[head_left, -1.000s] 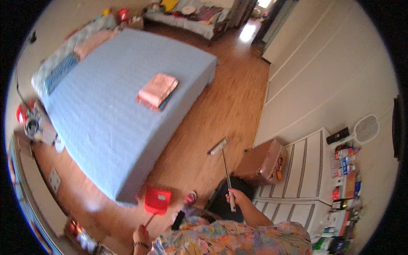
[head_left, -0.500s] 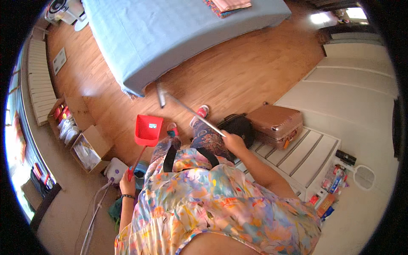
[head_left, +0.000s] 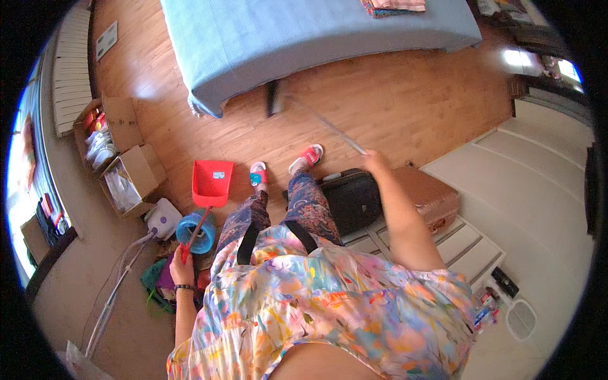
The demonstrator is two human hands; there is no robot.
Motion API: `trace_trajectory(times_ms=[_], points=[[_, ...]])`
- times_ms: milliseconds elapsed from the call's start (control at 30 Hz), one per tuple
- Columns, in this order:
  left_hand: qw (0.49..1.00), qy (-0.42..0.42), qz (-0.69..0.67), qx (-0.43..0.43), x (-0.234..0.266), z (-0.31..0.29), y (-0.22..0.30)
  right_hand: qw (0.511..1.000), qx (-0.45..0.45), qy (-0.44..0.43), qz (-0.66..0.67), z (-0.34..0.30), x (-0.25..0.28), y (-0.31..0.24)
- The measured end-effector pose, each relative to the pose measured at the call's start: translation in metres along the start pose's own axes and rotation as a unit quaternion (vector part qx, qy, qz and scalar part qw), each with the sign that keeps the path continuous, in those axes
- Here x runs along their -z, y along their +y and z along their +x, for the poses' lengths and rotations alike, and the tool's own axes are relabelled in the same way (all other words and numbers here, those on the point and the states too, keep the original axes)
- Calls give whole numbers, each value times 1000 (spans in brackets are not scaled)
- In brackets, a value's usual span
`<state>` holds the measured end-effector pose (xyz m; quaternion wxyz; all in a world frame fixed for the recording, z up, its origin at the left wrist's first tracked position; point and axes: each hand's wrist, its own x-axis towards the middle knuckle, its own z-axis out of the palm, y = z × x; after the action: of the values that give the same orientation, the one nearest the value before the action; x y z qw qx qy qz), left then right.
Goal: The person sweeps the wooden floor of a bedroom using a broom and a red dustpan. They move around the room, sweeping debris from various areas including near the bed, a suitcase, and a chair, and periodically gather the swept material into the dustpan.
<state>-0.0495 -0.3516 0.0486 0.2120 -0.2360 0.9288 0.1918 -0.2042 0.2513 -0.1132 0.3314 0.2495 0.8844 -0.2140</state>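
Left hand (head_left: pixel 182 269) closed around the long handle of a red dustpan (head_left: pixel 211 183), whose pan rests on the wooden floor (head_left: pixel 405 114) ahead of that hand. Right hand (head_left: pixel 375 161) clenched on the thin handle of a broom (head_left: pixel 297 107); its blurred head lies far ahead, beside the blue bed (head_left: pixel 304 38). A dark suitcase (head_left: pixel 351 199) sits just beneath the right hand

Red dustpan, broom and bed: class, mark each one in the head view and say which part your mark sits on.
red dustpan (head_left: pixel 211 183), head view, on the flat scoop.
broom (head_left: pixel 273 99), head view, on the dark brush head near the bed corner.
bed (head_left: pixel 304 31), head view, on the blue cover.
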Motion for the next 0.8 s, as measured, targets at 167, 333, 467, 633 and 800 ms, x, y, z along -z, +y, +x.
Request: trace_trajectory(times_ms=[167,333,467,633,800], points=[[998,15,-61,20,-14,16,20,981,-56,109,-150,13,75,84],[977,60,-194,59,-39,28,-14,992,-27,67,-101,-77,87,70],[972,37,-213,96,-31,44,10,985,92,6,-146,-115,48,28],[965,33,-247,82,-30,49,30,958,213,-43,-185,-49,-9,-17],[986,-18,-164,38,-23,52,95,997,24,-38,-62,-3,61,113]])
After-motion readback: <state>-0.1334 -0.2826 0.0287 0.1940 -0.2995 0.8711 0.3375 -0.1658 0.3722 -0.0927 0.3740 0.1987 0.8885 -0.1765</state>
